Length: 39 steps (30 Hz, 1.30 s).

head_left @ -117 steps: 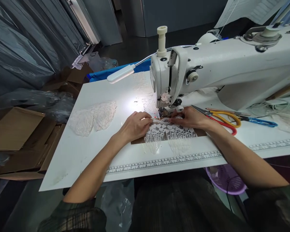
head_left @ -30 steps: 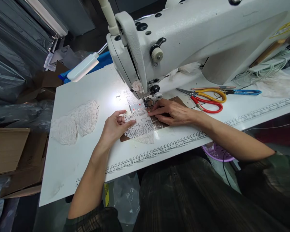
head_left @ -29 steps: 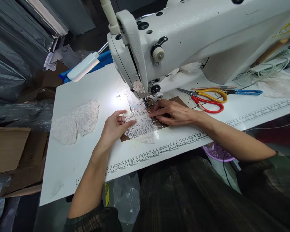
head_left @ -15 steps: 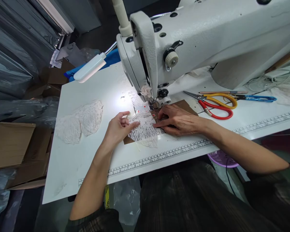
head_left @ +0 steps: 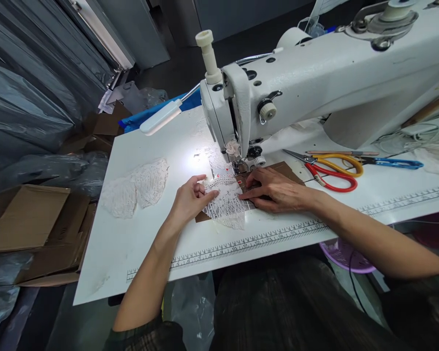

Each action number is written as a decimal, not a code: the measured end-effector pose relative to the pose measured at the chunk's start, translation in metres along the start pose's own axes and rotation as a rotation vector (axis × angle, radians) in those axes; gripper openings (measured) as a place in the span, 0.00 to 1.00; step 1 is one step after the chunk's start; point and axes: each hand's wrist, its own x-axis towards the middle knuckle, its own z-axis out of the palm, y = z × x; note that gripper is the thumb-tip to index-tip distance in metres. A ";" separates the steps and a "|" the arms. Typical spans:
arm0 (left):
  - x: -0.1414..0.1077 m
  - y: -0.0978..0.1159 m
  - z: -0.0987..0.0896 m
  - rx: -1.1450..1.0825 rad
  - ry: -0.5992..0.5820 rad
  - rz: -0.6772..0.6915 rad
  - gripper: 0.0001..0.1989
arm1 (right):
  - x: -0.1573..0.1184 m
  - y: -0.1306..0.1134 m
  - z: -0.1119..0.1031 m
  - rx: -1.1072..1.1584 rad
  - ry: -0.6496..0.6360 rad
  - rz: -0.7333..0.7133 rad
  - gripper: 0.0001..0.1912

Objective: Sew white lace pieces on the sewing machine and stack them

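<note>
A piece of white lace (head_left: 225, 207) lies under the needle area of a white sewing machine (head_left: 296, 83), over a brown sheet (head_left: 283, 171). My left hand (head_left: 192, 197) pinches the lace's left edge between thumb and fingers. On the right, my right hand (head_left: 272, 191) rests with bent fingers on the brown sheet, its fingertips at the lace's right edge close to the presser foot (head_left: 240, 167); whether they grip or only press is hidden. Two more lace pieces (head_left: 151, 183) lie side by side on the table, left of my left hand.
Scissors with red and yellow handles (head_left: 336, 170) lie right of my right hand, beside a blue-handled tool (head_left: 397, 163). A ruler strip (head_left: 256, 241) runs along the table's front edge. A lamp (head_left: 161, 117) lights the sewing area. Cardboard boxes (head_left: 29, 217) stand left of the table.
The whole view has shifted, so the machine and table appear lower and further right. Both hands keep nearly the same place on the lace and sheet.
</note>
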 end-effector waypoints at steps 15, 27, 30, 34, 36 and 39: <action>0.022 0.011 0.018 0.963 -0.197 1.035 0.16 | -0.001 -0.001 0.003 -0.041 0.030 0.005 0.18; 0.022 0.011 0.023 1.074 -0.237 0.951 0.21 | -0.002 -0.001 0.005 -0.082 0.014 0.016 0.17; 0.024 0.014 0.024 1.105 -0.209 0.939 0.22 | 0.000 0.000 0.006 -0.103 0.014 0.032 0.17; 0.029 0.015 0.024 1.027 -0.156 0.909 0.20 | 0.004 0.001 0.009 -0.123 0.063 0.050 0.17; 0.031 0.013 0.024 1.001 -0.146 0.903 0.20 | 0.005 0.000 0.010 -0.129 0.079 0.061 0.17; 0.032 0.010 0.025 1.006 -0.130 0.895 0.21 | 0.005 -0.001 0.010 -0.130 0.089 0.073 0.17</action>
